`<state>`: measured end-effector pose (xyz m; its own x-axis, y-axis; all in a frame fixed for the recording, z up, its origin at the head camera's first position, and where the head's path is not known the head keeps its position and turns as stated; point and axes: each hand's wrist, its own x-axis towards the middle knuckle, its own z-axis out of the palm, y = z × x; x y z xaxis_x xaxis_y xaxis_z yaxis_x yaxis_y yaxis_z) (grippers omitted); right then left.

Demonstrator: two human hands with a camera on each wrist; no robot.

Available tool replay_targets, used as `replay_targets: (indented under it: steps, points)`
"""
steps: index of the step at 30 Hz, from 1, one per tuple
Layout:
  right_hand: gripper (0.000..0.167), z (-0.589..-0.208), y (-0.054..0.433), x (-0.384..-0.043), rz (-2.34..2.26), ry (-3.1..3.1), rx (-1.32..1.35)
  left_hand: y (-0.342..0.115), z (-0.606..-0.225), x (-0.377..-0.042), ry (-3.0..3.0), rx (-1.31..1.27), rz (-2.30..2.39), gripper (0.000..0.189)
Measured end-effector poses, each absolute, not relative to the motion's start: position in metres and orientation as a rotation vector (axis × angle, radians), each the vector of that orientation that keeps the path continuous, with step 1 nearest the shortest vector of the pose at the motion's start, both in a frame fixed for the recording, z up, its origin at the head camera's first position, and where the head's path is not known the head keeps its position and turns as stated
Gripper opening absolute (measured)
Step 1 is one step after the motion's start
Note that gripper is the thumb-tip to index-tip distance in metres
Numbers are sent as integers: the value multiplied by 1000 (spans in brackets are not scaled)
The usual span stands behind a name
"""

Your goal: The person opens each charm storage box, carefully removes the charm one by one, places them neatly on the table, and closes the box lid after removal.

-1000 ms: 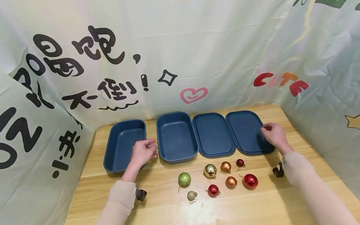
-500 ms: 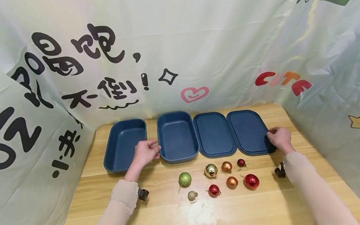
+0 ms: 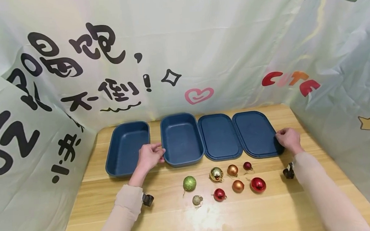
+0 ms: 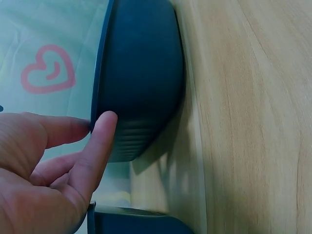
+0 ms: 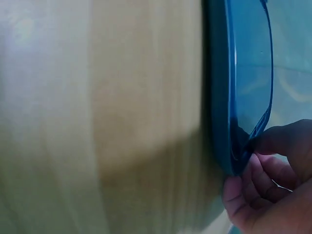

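My left hand (image 3: 150,155) pinches the left rim of a deep dark-blue plastic storage box (image 3: 181,140). In the left wrist view, the thumb (image 4: 105,129) lies against that box's outer wall and a forefinger meets the rim. Over on the right, my right hand (image 3: 288,139) pinches the right edge of a flat blue lid (image 3: 256,132), its fingers (image 5: 234,195) at the lid's corner in the right wrist view. A second lid (image 3: 220,136) lies between the gripped lid and the box. Another open blue box (image 3: 123,143) stands at far left, partly behind the left hand.
Several Christmas baubles lie in front of the row: a green glitter bauble (image 3: 189,183), a gold bauble (image 3: 216,174), copper ones (image 3: 238,186) and red ones (image 3: 258,185). Cloth with printed drawings (image 3: 232,50) walls off the wooden table (image 3: 165,214) behind and at the sides.
My left hand has moved slightly right to the middle box's rim. My right hand has shifted right and from over the outer lid to its right edge. The baubles stay put.
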<state>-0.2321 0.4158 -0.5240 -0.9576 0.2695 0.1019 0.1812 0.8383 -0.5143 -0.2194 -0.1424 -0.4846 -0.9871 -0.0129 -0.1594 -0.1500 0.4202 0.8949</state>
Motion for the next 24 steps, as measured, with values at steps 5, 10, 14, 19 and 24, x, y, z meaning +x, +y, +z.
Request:
replay_targets:
  steps: [5, 10, 14, 19, 24]
  points:
    - [32, -515, 416, -235, 814, -2822, -403, -142, -484, -220, 2529, -147, 1629, 42]
    - [32, -506, 413, -236, 860, -2784, -472, -143, -483, -220, 2519, -147, 1628, 42]
    - [36, -497, 410, -236, 883, -2756, -497, -144, -482, -219, 2522, -148, 1608, 42]
    - [43, -485, 404, -234, 912, -2742, -451, -144, -482, -220, 2542, -137, 1582, 42]
    - [44, -472, 396, -233, 936, -2687, -426, -143, -481, -219, 2549, -132, 1570, 42]
